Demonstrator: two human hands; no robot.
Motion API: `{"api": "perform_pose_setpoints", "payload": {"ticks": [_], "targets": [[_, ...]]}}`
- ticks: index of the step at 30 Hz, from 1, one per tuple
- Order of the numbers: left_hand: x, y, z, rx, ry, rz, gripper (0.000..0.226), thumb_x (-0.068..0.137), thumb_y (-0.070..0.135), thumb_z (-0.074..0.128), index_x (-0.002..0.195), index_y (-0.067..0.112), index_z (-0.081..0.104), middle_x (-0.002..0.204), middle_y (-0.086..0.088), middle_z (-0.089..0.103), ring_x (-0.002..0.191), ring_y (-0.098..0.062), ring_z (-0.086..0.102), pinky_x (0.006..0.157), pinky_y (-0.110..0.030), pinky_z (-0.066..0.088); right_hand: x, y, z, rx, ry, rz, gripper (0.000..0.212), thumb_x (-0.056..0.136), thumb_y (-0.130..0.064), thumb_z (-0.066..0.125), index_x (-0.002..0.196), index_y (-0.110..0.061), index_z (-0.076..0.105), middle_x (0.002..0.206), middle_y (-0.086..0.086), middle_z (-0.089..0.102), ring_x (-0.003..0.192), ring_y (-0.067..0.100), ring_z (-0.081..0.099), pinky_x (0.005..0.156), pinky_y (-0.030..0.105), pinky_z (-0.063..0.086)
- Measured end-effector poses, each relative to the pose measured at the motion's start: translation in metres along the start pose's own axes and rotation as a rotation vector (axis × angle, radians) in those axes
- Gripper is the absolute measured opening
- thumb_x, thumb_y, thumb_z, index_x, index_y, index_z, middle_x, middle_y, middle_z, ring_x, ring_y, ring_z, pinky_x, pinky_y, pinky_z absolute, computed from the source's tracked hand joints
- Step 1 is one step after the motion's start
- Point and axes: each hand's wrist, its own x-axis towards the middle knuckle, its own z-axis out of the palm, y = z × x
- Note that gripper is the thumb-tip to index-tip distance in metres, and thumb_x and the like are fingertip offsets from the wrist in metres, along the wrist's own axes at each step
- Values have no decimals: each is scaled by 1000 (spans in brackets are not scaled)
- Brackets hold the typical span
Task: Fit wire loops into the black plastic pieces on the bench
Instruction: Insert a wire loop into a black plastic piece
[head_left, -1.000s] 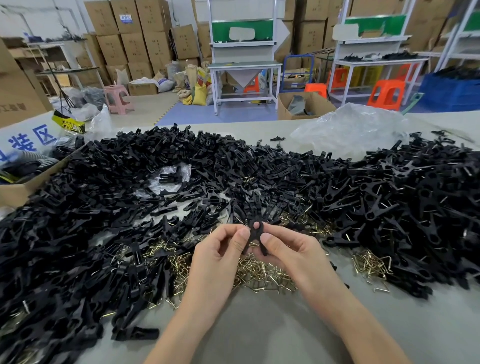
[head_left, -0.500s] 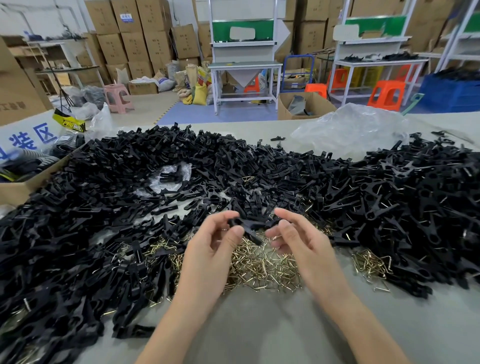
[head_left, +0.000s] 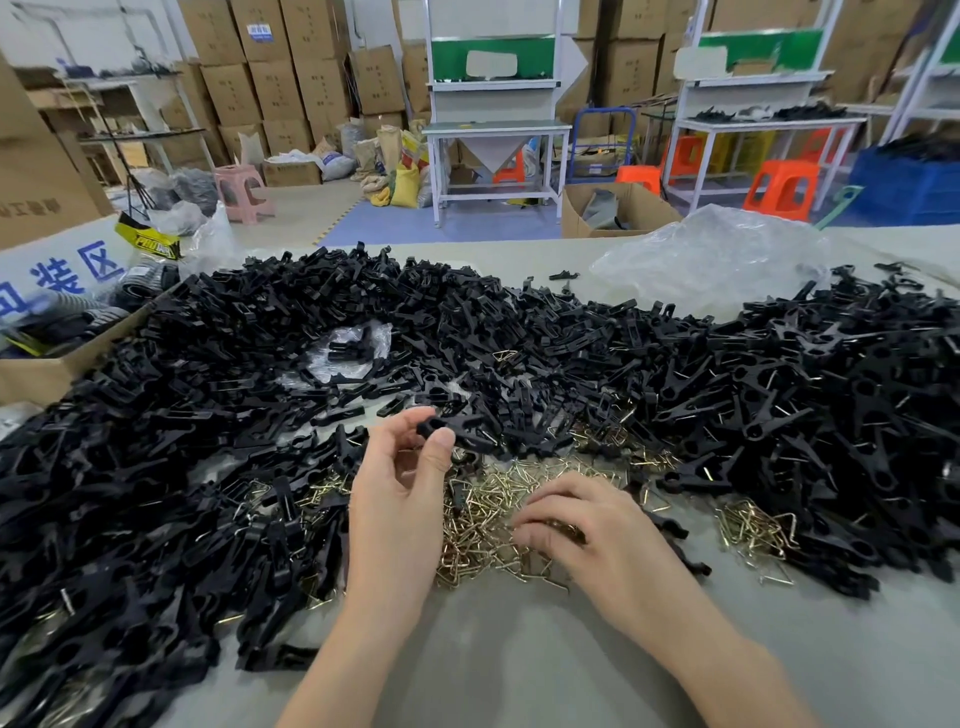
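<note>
Grey bench (head_left: 519, 665) w/ black plastic pieces (head_left: 571, 332); cardboard boxes (head_left: 275, 88) behind.

My left hand (head_left: 400, 499) and right hand (head_left: 587, 535) are bare, no gloves, rings or watch; both forearms are uncovered, without sleeves.

The left hand (head_left: 400, 493) is raised above the grey bench (head_left: 519, 665), pinching a black plastic clip piece (head_left: 457, 431) between thumb and fingertips. The right hand (head_left: 587, 530) lies palm down, fingers curled into the heap of brass-coloured wire loops (head_left: 483, 514). A broad mound of black plastic pieces (head_left: 727, 395) surrounds both hands, with a crumpled clear plastic bag (head_left: 711, 254) behind it.
</note>
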Motion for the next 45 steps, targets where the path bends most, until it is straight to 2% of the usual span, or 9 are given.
{"api": "perform_pose_setpoints", "payload": {"ticks": [5,11,14,18,25,30,35,39,45], "targets": [[-2,2,2,-54,-81,-11,19,87,43,62,106,41,63,91,9,65,89,-21,65,82,-32,55,3,-5,-3,307,151,89,16,87,-44,67,97,-41,79,98,-22,68,98,0,64,83,8,41],[-5,1,4,-29,-142,5,19,89,41,62,108,39,63,86,15,64,82,-15,65,77,-27,54,7,-5,-7,546,161,204,18,84,-33,79,93,-48,76,86,-14,73,73,-3,63,71,8,44],[-6,2,5,-32,-142,4,23,85,47,61,107,42,64,88,13,63,84,-21,64,78,-29,55,6,-3,-10,590,122,175,29,93,-17,73,97,-45,78,95,-16,75,89,-2,69,81,7,46],[-5,0,5,-29,-153,3,20,93,34,64,105,50,62,90,12,63,87,-23,64,79,-31,56,5,-3,-8,499,128,157,39,96,-9,68,109,-46,75,105,-21,73,97,0,68,85,11,47],[-6,-2,6,-7,-157,13,18,92,39,64,106,51,62,90,8,64,85,-22,63,74,-20,51,1,-4,-4,64,198,-101,42,98,-5,63,128,-35,67,109,-23,64,106,-2,60,90,8,42],[-6,-2,6,15,-146,26,22,83,52,59,106,53,60,90,15,63,85,-19,64,77,-26,54,5,0,-4,178,241,-9,53,98,-7,63,141,-38,56,118,-24,60,102,-1,64,86,7,44],[-7,-1,7,25,-124,30,22,83,52,59,105,53,59,93,17,63,86,-18,65,79,-33,56,3,8,-4,-30,216,120,32,100,-37,57,131,-37,61,122,-28,55,115,-8,49,103,18,39],[-7,-2,7,20,-124,19,19,89,44,62,105,53,60,92,16,63,86,-20,65,78,-31,56,-1,12,-2,-315,127,259,47,93,-64,39,122,-38,67,137,-17,54,133,4,32,112,33,27],[-6,-1,7,21,-118,15,20,90,41,63,104,54,60,91,13,63,83,-21,64,75,-29,54,-1,7,-2,-228,51,131,20,97,-56,48,99,-42,63,131,-24,50,128,-3,31,110,24,23]]}}
